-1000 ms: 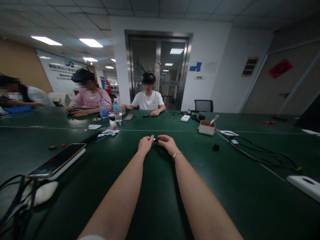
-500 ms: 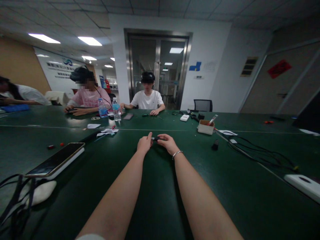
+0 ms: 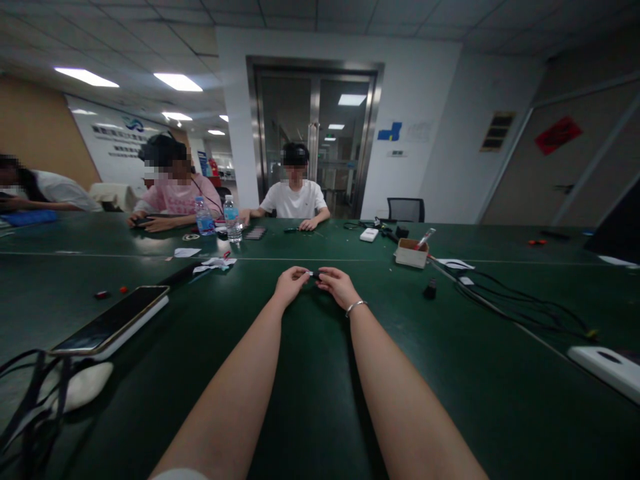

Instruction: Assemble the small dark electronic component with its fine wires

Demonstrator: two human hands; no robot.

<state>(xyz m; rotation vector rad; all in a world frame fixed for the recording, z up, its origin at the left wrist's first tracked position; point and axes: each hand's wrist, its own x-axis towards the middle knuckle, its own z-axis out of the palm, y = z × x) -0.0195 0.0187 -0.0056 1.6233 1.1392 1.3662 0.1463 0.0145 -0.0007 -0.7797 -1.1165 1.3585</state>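
Observation:
Between my two hands is a small dark piece with a silvery end (image 3: 315, 275); its exact kind is too small to make out. My left hand (image 3: 291, 286) is closed, thumb and fingers pinching the silvery end. From the other side my right hand (image 3: 338, 287), with a bangle on its wrist, pinches the black part. Both hands are just over the green table (image 3: 320, 373), fingertips close together. Part of the piece is hidden behind the fingers. To the right lies a small black block-like object (image 3: 430, 289).
A phone on a white box (image 3: 117, 321) and dark straps lie at left. Paper scraps (image 3: 215, 264) and two bottles (image 3: 233, 223) are farther back. A small box (image 3: 411, 255) and black cables (image 3: 520, 300) are on the right. Co-workers sit across the table.
My left thumb, raised before, has come down, and the left fingers now pinch the silvery end. Less of the piece shows between my hands. My right hand has barely moved.

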